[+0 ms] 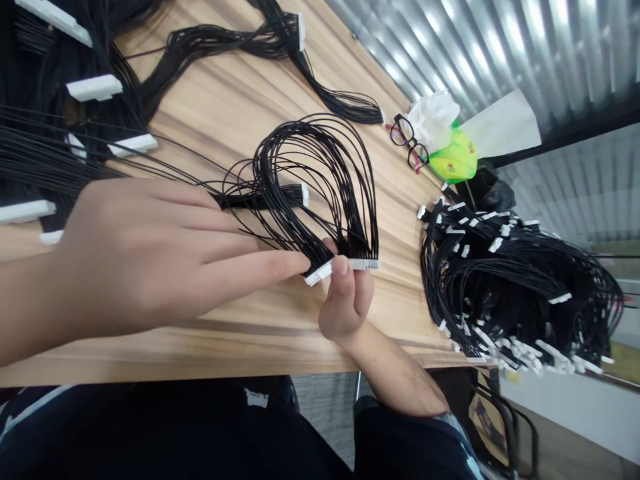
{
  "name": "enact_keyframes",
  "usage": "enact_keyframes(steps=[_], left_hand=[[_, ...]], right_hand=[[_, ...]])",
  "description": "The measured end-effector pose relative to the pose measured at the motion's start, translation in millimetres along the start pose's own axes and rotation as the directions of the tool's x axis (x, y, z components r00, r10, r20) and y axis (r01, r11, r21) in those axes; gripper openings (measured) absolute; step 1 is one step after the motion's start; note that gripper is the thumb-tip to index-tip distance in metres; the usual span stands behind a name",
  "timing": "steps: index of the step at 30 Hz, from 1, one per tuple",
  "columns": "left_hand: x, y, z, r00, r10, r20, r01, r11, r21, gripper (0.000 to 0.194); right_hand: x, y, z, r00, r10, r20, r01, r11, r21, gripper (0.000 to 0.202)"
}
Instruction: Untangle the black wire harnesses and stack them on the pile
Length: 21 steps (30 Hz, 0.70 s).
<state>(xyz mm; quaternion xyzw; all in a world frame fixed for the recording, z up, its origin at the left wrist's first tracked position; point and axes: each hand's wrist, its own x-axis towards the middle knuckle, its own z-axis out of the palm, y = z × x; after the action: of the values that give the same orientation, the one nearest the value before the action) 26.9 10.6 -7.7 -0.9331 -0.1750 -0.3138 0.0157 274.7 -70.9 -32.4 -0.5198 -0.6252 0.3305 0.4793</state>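
A black wire harness (pixel 300 157) arcs in a loop above the table, with a white connector (pixel 317 273) at one end and a second white connector (pixel 367 264) at the other. My right hand (pixel 347 293) pinches the two connectors side by side between thumb and fingers. From the left, my left hand (pixel 165 253) reaches over the wires, its index fingertip on them right beside the first connector. Its other fingers are bent together; the thumb is hidden beneath. Behind the loop lies another black wire bundle with a white connector (pixel 305 195).
Black harnesses with white connectors (pixel 95 87) heap at the left. Another large harness pile (pixel 505 280) lies at the table's right end. Glasses (pixel 410 141), a green packet (pixel 455 157) and white tissue (pixel 436 119) sit by the corrugated metal wall (pixel 480 53). The wooden table's (pixel 200 353) front edge runs before my lap.
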Motion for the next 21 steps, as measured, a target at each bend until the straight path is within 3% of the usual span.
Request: enact_keyframes(steps=[6, 10, 14, 17, 21], left_hand=[[6, 6, -8.0, 0.996, -0.072, 0.050, 0.072, 0.997, 0.012, 0.067], [4, -4, -7.1, 1.000, 0.016, -0.016, -0.015, 1.000, 0.018, 0.073], [12, -12, -9.2, 0.990, 0.096, 0.107, -0.100, 0.995, 0.027, 0.061], [25, -11, -9.7, 0.993, 0.033, 0.111, -0.028, 0.999, -0.039, 0.044], [38, -10, -6.5, 0.979, -0.048, 0.199, 0.086, 0.979, -0.187, 0.056]], right_hand=[[5, -7, 0, 1.000, -0.009, -0.021, 0.009, 1.000, 0.026, 0.045], [8, -10, -1, 0.999, -0.043, -0.008, 0.043, 0.999, 0.031, 0.041], [12, -13, 1, 0.998, -0.057, 0.019, 0.056, 0.997, 0.050, 0.035], [16, -16, 1, 0.991, -0.125, 0.040, 0.126, 0.992, -0.025, 0.032], [16, -19, 0, 0.975, -0.211, 0.065, 0.217, 0.969, -0.120, 0.031]])
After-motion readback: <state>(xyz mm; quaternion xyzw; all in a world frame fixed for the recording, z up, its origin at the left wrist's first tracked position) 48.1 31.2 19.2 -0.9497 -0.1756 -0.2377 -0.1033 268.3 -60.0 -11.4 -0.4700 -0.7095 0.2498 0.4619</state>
